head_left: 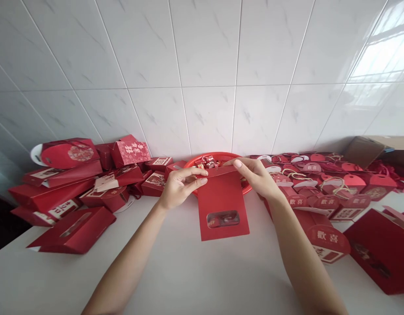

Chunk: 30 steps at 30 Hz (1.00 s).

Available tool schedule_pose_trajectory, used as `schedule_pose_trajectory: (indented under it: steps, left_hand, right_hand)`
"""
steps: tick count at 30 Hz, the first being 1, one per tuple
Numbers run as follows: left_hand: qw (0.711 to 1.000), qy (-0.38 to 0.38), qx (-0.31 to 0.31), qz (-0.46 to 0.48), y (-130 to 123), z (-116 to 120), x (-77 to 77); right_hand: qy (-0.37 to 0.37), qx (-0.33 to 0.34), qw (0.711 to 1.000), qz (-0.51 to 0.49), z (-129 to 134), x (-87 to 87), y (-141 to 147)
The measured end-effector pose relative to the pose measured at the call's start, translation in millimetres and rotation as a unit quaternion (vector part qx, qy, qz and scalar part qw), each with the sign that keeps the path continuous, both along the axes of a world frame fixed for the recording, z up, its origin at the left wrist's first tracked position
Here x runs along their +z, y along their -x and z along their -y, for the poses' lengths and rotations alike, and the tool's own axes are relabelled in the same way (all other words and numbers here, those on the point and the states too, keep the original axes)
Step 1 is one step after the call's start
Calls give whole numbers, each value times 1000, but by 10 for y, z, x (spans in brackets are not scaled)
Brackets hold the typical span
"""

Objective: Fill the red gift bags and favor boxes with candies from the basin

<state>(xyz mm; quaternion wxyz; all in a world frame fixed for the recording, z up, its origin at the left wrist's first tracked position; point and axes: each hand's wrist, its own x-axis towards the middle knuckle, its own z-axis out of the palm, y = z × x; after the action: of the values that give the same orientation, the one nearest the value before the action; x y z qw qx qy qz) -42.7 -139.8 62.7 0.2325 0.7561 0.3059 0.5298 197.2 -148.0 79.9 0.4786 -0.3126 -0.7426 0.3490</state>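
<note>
A flat red paper bag (pixel 220 194) with a small clear window near its bottom edge hangs upright between my hands. My left hand (pixel 180 186) pinches its top left corner between thumb and fingers. At the top right, my right hand (pixel 256 177) grips the folded top edge, thumb in front and fingers behind. Behind the bag stands a red plastic basket (pixel 221 155) holding wrapped candies (pixel 209 162); the bag hides much of it. Something dark red shows through the window.
Red gift boxes (pixel 72 229) are piled at the left. Rows of red boxes with rope handles (pixel 328 201) fill the right, beside a larger red bag (pixel 382 249) and a cardboard box (pixel 369 151). A tiled wall (pixel 208 113) rises behind the white table (pixel 189 271).
</note>
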Motion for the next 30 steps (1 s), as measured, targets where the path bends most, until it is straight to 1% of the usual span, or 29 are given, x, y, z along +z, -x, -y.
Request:
schedule_pose_trajectory:
  steps: [2, 4, 6, 8, 10, 11, 13, 15, 17, 19, 21, 22, 23, 25, 27, 29, 30]
  left_hand:
    - [1000, -10, 17, 1, -7, 8, 4]
    - [999, -16, 28, -1, -7, 19, 12]
    - [1000, -13, 28, -6, 0, 31, 23]
    - [1000, 0, 12, -14, 12, 42, 36]
    - [1000, 7, -2, -17, 18, 52, 43]
    - [1000, 4, 0, -15, 17, 56, 42]
    - [1000, -10, 22, -1, 8, 59, 30]
    - [998, -18, 51, 24, -4, 60, 10]
    - [997, -7, 61, 47, -11, 56, -5]
    - [996, 29, 46, 64, -11, 39, -14]
    - [993, 73, 15, 88, -8, -7, -31]
    - [991, 93, -2, 100, -9, -43, -50]
    - [988, 110, -15, 110, -11, -88, -78]
    - [984, 136, -29, 110, -26, -198, -166]
    - [983, 164, -28, 76, -49, -313, -287]
    - [983, 178, -14, 34, -72, -411, -410]
    - [984, 179, -7, 14, -81, -449, -461]
  right_hand:
    - [25, -8, 1000, -4, 2, 10, 10]
    - [55, 3, 998, -12, -6, 5, 21]
    - [65, 15, 998, -21, -20, -10, 28]
    - [54, 12, 998, -33, -29, -21, 29]
    - [31, -6, 999, -39, -26, -19, 31]
    - [22, -16, 999, -36, -19, -14, 34]
    - [14, -26, 999, -32, 3, -1, 48]
    - [27, -15, 999, -37, 31, 7, 72]
    - [43, 2, 998, -41, 62, 13, 94]
    - [35, -7, 999, -31, 99, 47, 87]
    - [-5, -54, 998, -6, 154, 151, 16]
    - [-33, -86, 996, 8, 192, 240, -50]
    - [-63, -123, 990, 24, 239, 355, -138]
    - [-125, -203, 970, 45, 362, 649, -366]
    - [-177, -325, 927, 62, 511, 976, -640]
    - [-178, -461, 865, 90, 665, 1256, -938]
    - [-163, -524, 828, 115, 735, 1356, -1098]
